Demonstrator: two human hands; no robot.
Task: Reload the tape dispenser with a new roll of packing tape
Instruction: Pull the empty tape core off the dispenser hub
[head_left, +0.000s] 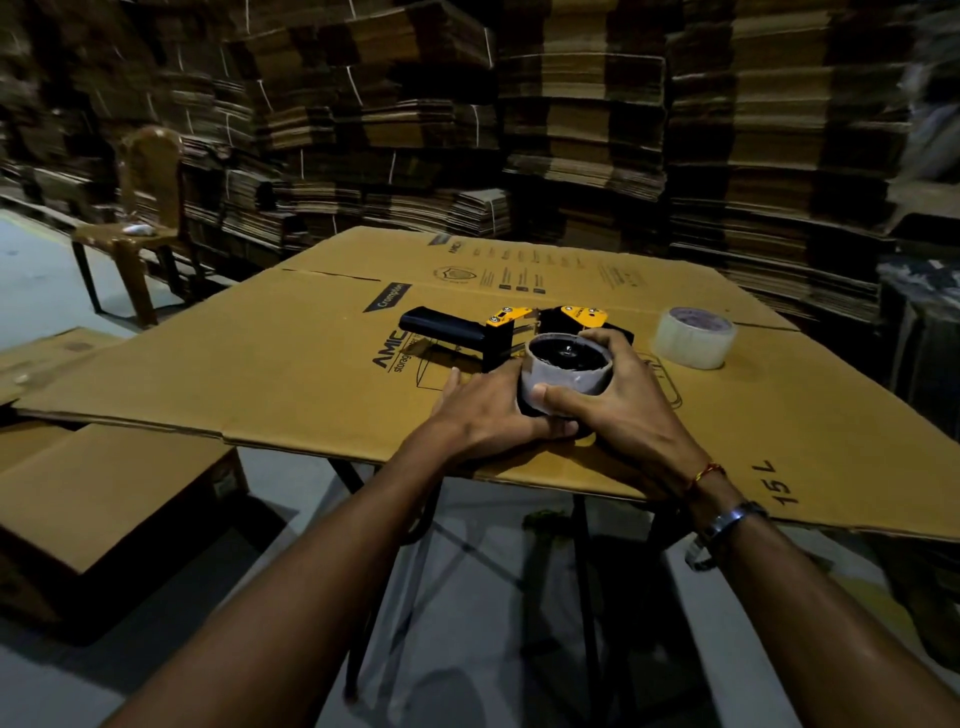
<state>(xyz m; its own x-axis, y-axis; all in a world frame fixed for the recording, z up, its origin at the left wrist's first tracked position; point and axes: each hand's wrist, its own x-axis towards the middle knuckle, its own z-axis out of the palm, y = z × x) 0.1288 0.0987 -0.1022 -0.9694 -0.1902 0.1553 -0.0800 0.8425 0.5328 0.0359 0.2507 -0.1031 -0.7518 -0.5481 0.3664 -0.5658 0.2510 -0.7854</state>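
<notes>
Black-and-yellow pistol-grip tape dispenser (498, 332) flat on cardboard-covered tabletop (291, 395); right hand (618, 405) clamped around spent grey cardboard core (565, 374), left hand (478, 415) bracing the base. Best lifted straight off the hub. Fresh clear tape roll (695, 336) nearby, right.

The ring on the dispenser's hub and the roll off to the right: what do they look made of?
Ring: looks like a bare cardboard core, dull grey and matte, with no glossy tape seen on it. Roll: seems to be clear plastic tape, translucent and shiny, wound thick around its own core.
</notes>
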